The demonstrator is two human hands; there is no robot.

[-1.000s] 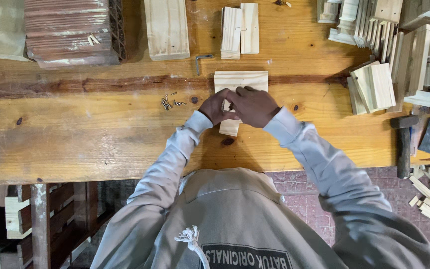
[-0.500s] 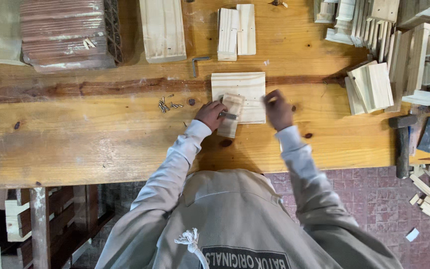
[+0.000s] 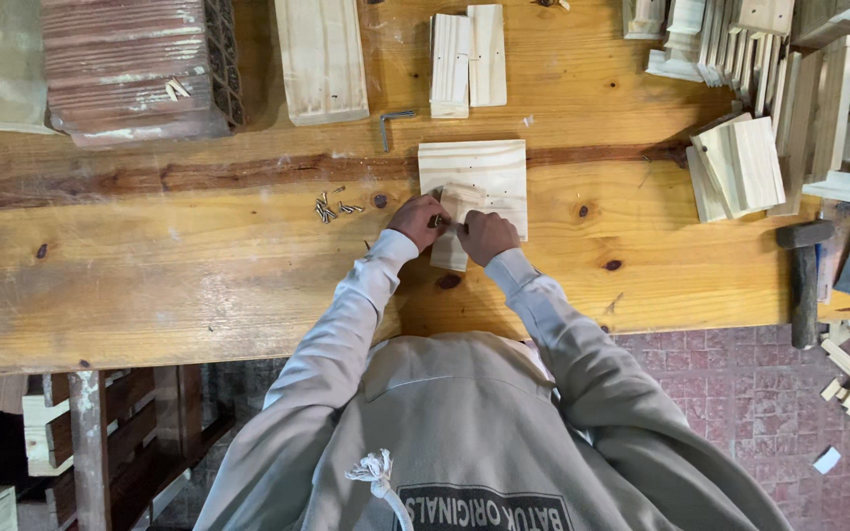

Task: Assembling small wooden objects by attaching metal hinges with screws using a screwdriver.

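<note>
Hands drawn back together, left hand [image 3: 417, 218] and right hand [image 3: 485, 234] pinching small wood strip [image 3: 452, 251], fingertips hidden

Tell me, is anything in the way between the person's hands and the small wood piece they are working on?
Nothing visible is in the way. The left hand and the right hand both rest right on the small wood piece, which lies over the square board. The little nails sit off to the left.
</note>
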